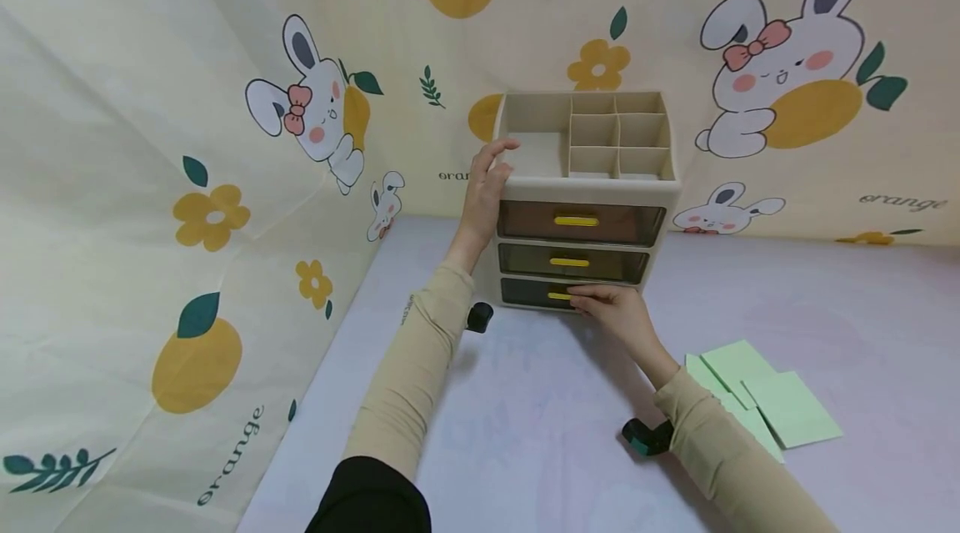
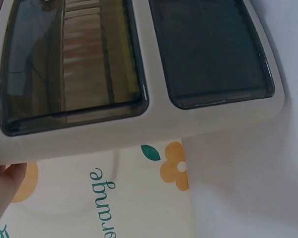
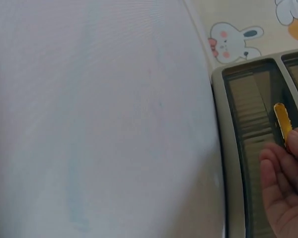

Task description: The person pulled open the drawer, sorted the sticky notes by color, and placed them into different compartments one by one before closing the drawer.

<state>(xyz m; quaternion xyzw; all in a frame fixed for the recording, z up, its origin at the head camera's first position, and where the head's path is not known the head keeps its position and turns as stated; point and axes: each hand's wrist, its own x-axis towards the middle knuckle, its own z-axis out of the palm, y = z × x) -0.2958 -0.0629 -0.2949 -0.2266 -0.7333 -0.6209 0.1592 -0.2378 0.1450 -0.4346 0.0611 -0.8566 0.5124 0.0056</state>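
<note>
A cream drawer organizer (image 1: 588, 190) stands against the back wall, with a divided open top and three dark see-through drawers with yellow handles. At its upper left corner my left hand (image 1: 483, 199) grips the side, fingertips over the top rim. The left wrist view catches only a bit of that hand (image 2: 7, 191) at the organizer's edge. My right hand (image 1: 618, 312) pinches the yellow handle (image 3: 282, 119) of the bottom drawer (image 1: 525, 293) between thumb and fingers. All three drawers look pushed in.
Several light green paper sheets (image 1: 787, 406) lie overlapping on the pale table (image 1: 525, 433), right of my right forearm. A cream cloth (image 1: 300, 208) printed with rabbits and oranges covers the walls behind and to the left. Small black wrist devices (image 1: 647, 438) sit beneath both forearms.
</note>
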